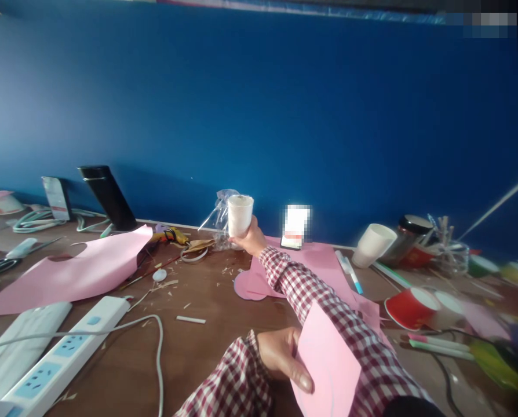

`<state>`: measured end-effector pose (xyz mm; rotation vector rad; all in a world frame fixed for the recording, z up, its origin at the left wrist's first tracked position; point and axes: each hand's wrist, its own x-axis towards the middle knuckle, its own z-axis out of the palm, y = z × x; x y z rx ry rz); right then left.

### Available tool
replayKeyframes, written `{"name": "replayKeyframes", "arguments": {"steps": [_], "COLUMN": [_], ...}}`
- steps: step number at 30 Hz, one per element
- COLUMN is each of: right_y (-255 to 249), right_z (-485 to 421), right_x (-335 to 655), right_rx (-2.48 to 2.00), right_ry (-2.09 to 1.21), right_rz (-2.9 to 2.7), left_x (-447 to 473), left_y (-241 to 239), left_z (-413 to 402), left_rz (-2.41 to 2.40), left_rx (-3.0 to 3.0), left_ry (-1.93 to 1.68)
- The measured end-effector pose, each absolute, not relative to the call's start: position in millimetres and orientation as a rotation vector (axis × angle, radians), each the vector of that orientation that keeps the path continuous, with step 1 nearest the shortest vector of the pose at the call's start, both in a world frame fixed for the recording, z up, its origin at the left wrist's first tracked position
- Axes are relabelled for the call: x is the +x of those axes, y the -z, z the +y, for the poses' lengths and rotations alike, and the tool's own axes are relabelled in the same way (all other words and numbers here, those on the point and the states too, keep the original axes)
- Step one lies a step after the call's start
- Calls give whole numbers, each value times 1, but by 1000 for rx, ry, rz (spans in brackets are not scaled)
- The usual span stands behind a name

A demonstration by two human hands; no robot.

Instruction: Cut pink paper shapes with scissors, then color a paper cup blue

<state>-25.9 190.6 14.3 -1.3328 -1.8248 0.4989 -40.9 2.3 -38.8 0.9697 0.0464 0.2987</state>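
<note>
My right hand (251, 236) reaches out to the back of the brown table and is closed around a white paper cup (240, 215), held just above the tabletop in front of the blue wall. Close to me, my left hand (282, 356) pinches a cut piece of pink paper (328, 365) between thumb and fingers. Both arms wear red and white checked sleeves. A clear plastic bag (221, 204) sits just behind the cup.
Large pink sheets (74, 269) lie at left and under my right arm. White power strips (54, 359) with a cable sit at front left. A black stand (109, 197), scissors (0, 265), a tipped white cup (374, 243), a red cup (411, 307) and pens crowd the table.
</note>
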Motion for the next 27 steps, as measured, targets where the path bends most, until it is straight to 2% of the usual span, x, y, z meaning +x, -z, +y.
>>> {"name": "replayKeyframes", "arguments": {"steps": [13, 20, 27], "right_y": [-25, -22, -17], "right_z": [208, 209, 215], "right_x": [-62, -61, -58], "right_rx": [-1401, -1211, -1117], "right_ry": [-108, -97, -182], "right_rz": [-2031, -2337, -2406], "left_x": [-52, -54, -54], "left_y": [41, 48, 57], "left_z": [12, 15, 15], "left_rz": [-39, 19, 23], "left_rx": [1151, 1137, 1125], "left_ry": [-172, -213, -229]}}
